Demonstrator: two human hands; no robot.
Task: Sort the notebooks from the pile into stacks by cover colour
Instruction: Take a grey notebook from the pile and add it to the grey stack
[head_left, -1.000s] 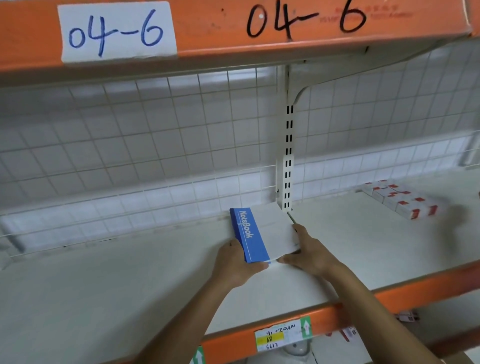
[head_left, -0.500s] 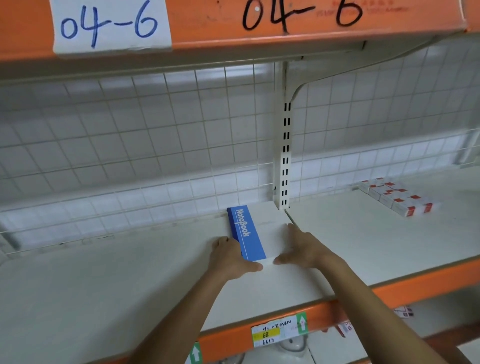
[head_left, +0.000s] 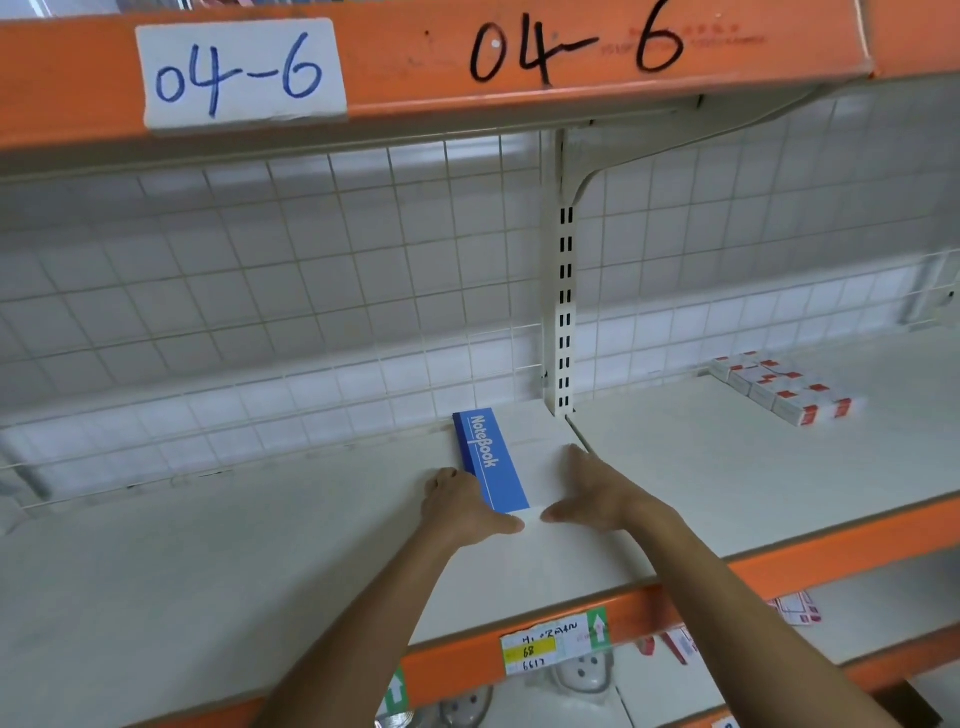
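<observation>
A notebook (head_left: 491, 462) with a blue "NoteBook" band along its left side and a white cover lies flat on the white shelf (head_left: 208, 545), close to the back beside the upright post. My left hand (head_left: 462, 506) presses against its left side, thumb lying along the front edge. My right hand (head_left: 597, 491) rests on its right side with straight fingers pointing to the back, thumb at the front corner. I cannot tell whether it is one notebook or a thin stack. No other notebook pile is in view.
Small red-and-white boxes (head_left: 779, 395) lie on the neighbouring shelf to the right. A slotted upright post (head_left: 563, 312) and wire mesh back (head_left: 260, 312) close the rear. An orange beam (head_left: 415, 67) marked 04-6 hangs overhead. The orange front edge (head_left: 831, 540) carries a price label (head_left: 550, 644).
The notebook has slid a little further back towards the upright post and lies flatter. Both hands stayed at its sides, their fingers more stretched out now.
</observation>
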